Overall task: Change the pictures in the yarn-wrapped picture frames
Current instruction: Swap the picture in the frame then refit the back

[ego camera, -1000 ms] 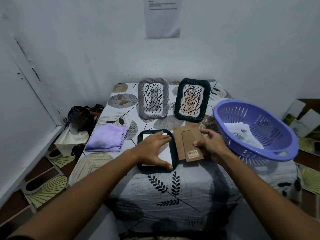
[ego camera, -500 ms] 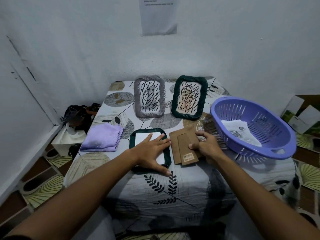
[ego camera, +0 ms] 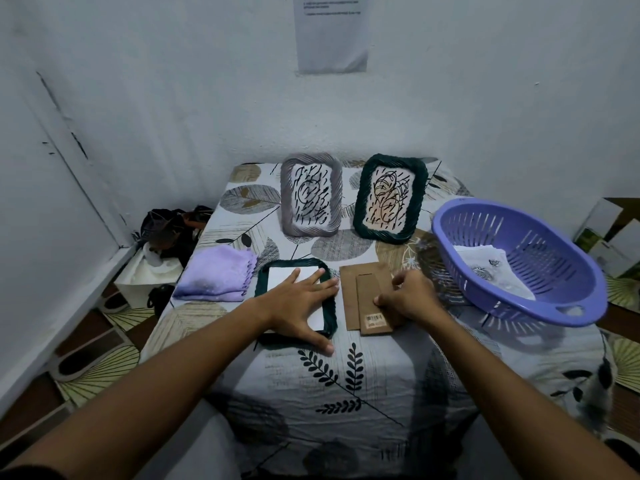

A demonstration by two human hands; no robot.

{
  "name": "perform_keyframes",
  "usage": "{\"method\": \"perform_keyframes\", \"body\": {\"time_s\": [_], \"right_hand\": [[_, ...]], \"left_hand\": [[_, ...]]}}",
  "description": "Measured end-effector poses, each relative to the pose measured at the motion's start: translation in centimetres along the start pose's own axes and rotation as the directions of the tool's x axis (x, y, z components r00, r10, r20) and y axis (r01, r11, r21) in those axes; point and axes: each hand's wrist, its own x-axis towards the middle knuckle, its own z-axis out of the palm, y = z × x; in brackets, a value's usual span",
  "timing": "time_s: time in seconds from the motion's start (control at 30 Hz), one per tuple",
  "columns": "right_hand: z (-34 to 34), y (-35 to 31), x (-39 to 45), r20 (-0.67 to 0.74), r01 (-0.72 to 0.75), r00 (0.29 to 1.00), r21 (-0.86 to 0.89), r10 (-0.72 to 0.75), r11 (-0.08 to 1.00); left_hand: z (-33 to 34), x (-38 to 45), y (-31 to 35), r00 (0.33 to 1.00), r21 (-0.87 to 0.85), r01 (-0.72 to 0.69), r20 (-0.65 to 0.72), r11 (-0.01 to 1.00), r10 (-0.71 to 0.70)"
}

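Not much has moved since a moment ago: the left hand (ego camera: pixel 300 304) was already lying on the dark green frame (ego camera: pixel 295 299), and it is still there. Its fingers look a bit flatter and wider now, and the right hand (ego camera: pixel 407 296) has curled in more over the brown back board (ego camera: pixel 366 294). That tells me the white picture paper (ego camera: pixel 294 276) is likely sitting in the frame now, and putting the board back on comes next.

That green frame lies flat near the front of the table (ego camera: pixel 346 393), face down, with the white paper showing inside its yarn edge. Its brown board lies just beside it on the right, flat on the cloth, with a little sticker near its front end.

Spread open, the left hand presses palm down on the paper. Its fingers point toward the board, and the thumb reaches over the front edge of the frame. On the other side, the right hand is bent into a loose claw, and its fingertips pinch at the right edge of the board, like it wants to lift it. Both arms reach straight out from the person.

Farther back, a grey frame (ego camera: pixel 310 195) and another green frame (ego camera: pixel 389 198) stand side by side, each with a scribbly picture. A folded purple cloth (ego camera: pixel 216 279) lies left of the flat frame. A purple basket (ego camera: pixel 519 261) with white papers in it sits on the right.
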Motion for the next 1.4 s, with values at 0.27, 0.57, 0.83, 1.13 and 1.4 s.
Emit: {"method": "perform_keyframes", "body": {"time_s": [0.27, 0.57, 0.83, 1.13, 1.4], "right_hand": [[-0.1, -0.1, 0.2, 0.032, -0.003, 0.999, -0.143, 0.008, 0.990], [0.9, -5.1, -1.2, 0.207, 0.088, 0.966, 0.293, -0.153, 0.952], [4.4, -6.5, -1.6, 0.256, 0.106, 0.954, 0.204, -0.157, 0.973], [5.3, -7.3, -1.3, 0.179, 0.022, 0.980, 0.344, -0.088, 0.939], [6.8, -7.8, -0.6, 0.197, -0.025, 0.980, 0.255, -0.026, 0.967]], "left_hand": [[-0.3, -0.1, 0.2, 1.000, -0.006, 0.030, 0.005, 1.000, -0.030], [0.1, -4.3, -2.9, 0.923, -0.333, 0.283, -0.162, 0.899, -0.350], [1.8, -7.4, -4.3, 0.931, -0.239, 0.288, -0.157, 0.927, -0.330], [2.3, -7.4, -4.4, 0.932, -0.228, 0.316, -0.107, 0.921, -0.346], [2.2, -7.4, -4.3, 0.932, -0.226, 0.313, -0.115, 0.922, -0.345]]}}
